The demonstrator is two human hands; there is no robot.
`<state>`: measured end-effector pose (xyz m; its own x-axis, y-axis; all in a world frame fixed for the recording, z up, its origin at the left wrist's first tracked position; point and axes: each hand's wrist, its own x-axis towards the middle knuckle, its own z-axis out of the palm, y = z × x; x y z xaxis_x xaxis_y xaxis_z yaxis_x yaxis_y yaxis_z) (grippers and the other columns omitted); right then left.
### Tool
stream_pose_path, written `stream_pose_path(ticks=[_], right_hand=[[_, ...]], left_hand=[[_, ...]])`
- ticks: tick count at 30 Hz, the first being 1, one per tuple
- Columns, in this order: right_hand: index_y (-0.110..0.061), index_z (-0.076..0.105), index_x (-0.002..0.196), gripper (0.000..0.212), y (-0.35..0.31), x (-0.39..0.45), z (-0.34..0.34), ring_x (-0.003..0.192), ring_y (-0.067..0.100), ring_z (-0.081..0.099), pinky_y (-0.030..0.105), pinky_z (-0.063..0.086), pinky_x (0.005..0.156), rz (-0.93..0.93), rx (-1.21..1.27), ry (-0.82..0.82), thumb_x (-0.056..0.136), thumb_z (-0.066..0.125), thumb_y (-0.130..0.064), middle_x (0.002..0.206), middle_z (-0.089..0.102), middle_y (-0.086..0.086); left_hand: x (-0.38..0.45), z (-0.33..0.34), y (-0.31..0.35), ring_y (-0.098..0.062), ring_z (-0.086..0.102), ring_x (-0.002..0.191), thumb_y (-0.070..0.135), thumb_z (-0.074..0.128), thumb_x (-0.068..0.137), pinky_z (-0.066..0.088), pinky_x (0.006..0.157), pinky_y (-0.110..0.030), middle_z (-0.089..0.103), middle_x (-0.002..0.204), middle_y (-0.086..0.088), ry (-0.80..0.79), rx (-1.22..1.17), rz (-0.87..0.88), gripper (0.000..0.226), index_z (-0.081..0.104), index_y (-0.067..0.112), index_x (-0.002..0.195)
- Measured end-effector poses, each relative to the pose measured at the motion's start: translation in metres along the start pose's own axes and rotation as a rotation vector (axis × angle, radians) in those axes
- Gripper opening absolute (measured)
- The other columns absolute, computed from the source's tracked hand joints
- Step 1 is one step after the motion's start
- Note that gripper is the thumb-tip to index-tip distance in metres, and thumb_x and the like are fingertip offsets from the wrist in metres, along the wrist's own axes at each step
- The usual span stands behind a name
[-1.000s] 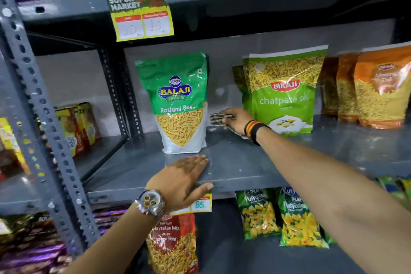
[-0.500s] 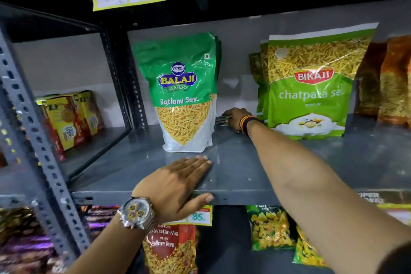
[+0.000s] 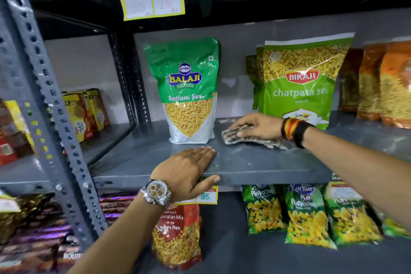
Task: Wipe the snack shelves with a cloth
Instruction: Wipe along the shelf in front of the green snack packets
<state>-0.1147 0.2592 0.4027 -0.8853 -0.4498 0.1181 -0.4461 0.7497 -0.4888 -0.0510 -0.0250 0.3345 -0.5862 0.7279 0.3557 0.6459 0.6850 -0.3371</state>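
A grey metal shelf runs across the middle of the view. My right hand presses a patterned grey cloth flat onto the shelf, in the gap between a green Balaji Ratlami Sev pouch and a green Bikaji chatpata sev pouch. My left hand, with a wristwatch, lies palm down on the shelf's front edge, fingers spread and thumb hooked under the lip, just in front of the Balaji pouch.
Orange snack pouches stand at the right of the same shelf. Puffcorn bags and a red Navratan Mix bag lie on the shelf below. A perforated grey upright stands at the left, with yellow boxes behind it.
My right hand has drawn the cloth forward and to the right, from deep between the two pouches toward the middle of the shelf. My left hand has stayed on the front edge.
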Motion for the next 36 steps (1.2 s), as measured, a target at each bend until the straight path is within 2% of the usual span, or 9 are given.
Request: stream_pose_path(ticks=[8,12,16,18,21,24,26,30,36], right_hand=[[-0.014,0.064,0.125,0.032,0.016,0.033,0.027,0.122,0.023,0.058,0.019,0.039,0.095,0.136,-0.08,0.239,0.093,0.061,-0.015,0.132,0.063,0.008],[-0.02,0.064,0.124,0.03,-0.01,-0.014,0.032,0.118,0.012,0.059,0.025,0.043,0.103,-0.009,-0.025,0.135,0.094,0.06,-0.018,0.126,0.063,-0.004],[-0.029,0.063,0.124,0.03,-0.036,-0.104,0.028,0.11,-0.001,0.06,0.015,0.046,0.097,-0.069,-0.004,-0.056,0.094,0.059,-0.027,0.121,0.064,-0.015],[-0.028,0.064,0.124,0.031,-0.031,-0.129,0.013,0.112,0.005,0.063,0.024,0.048,0.099,-0.057,0.058,-0.036,0.093,0.06,-0.027,0.123,0.067,-0.012],[-0.033,0.064,0.123,0.03,-0.003,-0.122,-0.008,0.121,0.01,0.06,0.043,0.043,0.109,0.038,0.11,0.2,0.094,0.061,-0.026,0.128,0.066,-0.01],[-0.029,0.067,0.119,0.028,0.014,-0.099,0.003,0.118,0.016,0.059,0.05,0.043,0.108,0.153,0.019,0.3,0.094,0.062,-0.02,0.129,0.065,0.0],[-0.022,0.067,0.119,0.027,0.005,-0.093,0.02,0.111,0.016,0.06,0.044,0.047,0.104,0.165,-0.002,0.307,0.093,0.061,-0.017,0.123,0.066,0.002],[-0.023,0.066,0.121,0.028,-0.038,-0.093,0.032,0.105,-0.002,0.058,0.005,0.042,0.087,0.061,-0.002,0.177,0.094,0.06,-0.02,0.12,0.066,-0.009],[-0.022,0.07,0.116,0.028,-0.048,-0.013,0.032,0.115,0.02,0.061,0.026,0.045,0.098,0.107,-0.038,0.39,0.088,0.067,-0.019,0.124,0.068,0.004]], left_hand=[[-0.003,-0.005,0.003,-0.026,0.041,0.144,0.069,0.011,0.097,0.028,0.119,-0.037,0.043,0.157,-0.012,-0.02,-0.026,-0.01,0.087,0.034,0.009,0.155],[-0.002,-0.003,0.001,-0.027,0.04,0.144,0.069,0.011,0.097,0.029,0.118,-0.037,0.042,0.158,-0.012,-0.035,-0.031,-0.005,0.087,0.034,0.009,0.154],[0.0,0.0,0.0,-0.028,0.044,0.141,0.068,0.014,0.097,0.034,0.115,-0.038,0.042,0.157,-0.012,-0.02,-0.022,-0.005,0.085,0.036,0.009,0.153],[-0.001,-0.001,0.001,-0.029,0.046,0.139,0.067,0.017,0.098,0.037,0.112,-0.038,0.043,0.157,-0.012,-0.011,-0.018,-0.003,0.083,0.038,0.008,0.153],[-0.002,-0.005,0.003,-0.029,0.046,0.14,0.066,0.018,0.098,0.036,0.113,-0.038,0.044,0.156,-0.013,-0.01,-0.024,0.003,0.082,0.038,0.007,0.152],[-0.004,-0.009,0.006,-0.027,0.043,0.142,0.067,0.014,0.097,0.032,0.116,-0.036,0.041,0.158,-0.012,-0.03,-0.034,-0.001,0.085,0.036,0.007,0.154],[-0.005,-0.011,0.007,-0.027,0.043,0.142,0.069,0.011,0.095,0.032,0.116,-0.037,0.041,0.158,-0.013,-0.034,-0.034,-0.005,0.088,0.036,0.007,0.154],[-0.003,-0.006,0.007,-0.031,0.056,0.129,0.076,0.007,0.091,0.046,0.104,-0.041,0.055,0.146,-0.015,-0.036,0.017,-0.092,0.097,0.047,0.006,0.145],[-0.003,-0.005,0.011,-0.029,0.062,0.115,0.079,0.021,0.091,0.051,0.089,-0.04,0.063,0.132,-0.01,-0.018,0.016,-0.166,0.086,0.052,0.01,0.132]])
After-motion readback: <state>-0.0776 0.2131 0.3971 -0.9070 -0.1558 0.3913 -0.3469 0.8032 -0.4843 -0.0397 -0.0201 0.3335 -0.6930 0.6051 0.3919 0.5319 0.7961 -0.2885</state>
